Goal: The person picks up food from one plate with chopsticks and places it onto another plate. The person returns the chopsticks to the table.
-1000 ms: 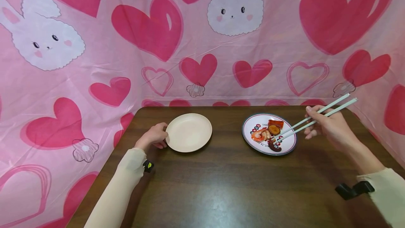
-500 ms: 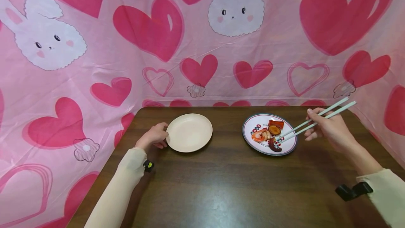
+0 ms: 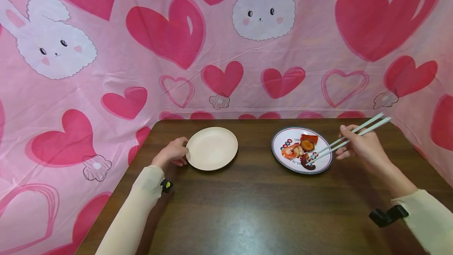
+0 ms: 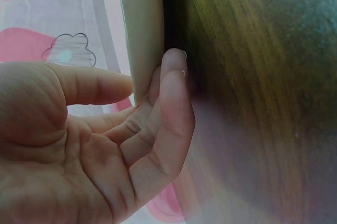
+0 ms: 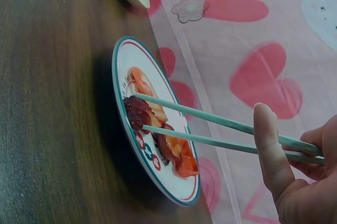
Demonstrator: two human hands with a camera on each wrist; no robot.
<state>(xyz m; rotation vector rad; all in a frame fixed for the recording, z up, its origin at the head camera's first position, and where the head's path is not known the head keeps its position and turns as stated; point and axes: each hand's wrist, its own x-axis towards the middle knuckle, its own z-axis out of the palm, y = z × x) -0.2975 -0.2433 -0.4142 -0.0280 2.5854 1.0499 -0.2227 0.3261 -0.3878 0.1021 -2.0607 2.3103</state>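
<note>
My left hand holds the rim of a plain cream plate from the left. In the left wrist view the thumb touches the rim while curled fingers reach beneath it. Between the fingers of my right hand is a pair of pale green chopsticks. Their tips are spread at a dark red octopus-like piece on a white plate with a dark rim. I cannot tell whether they squeeze it. Beside it lie a shrimp, a round brown slice and a red-orange piece.
Both plates stand apart on a dark wooden table, near its back edge. Behind and to the sides hangs a pink cloth printed with hearts and rabbits. A black wrist strap sits on the right sleeve.
My right hand has shifted left and a little down, with the chopsticks lowering and their tips moving to the dark red piece. The left hand and both plates have stayed put.
</note>
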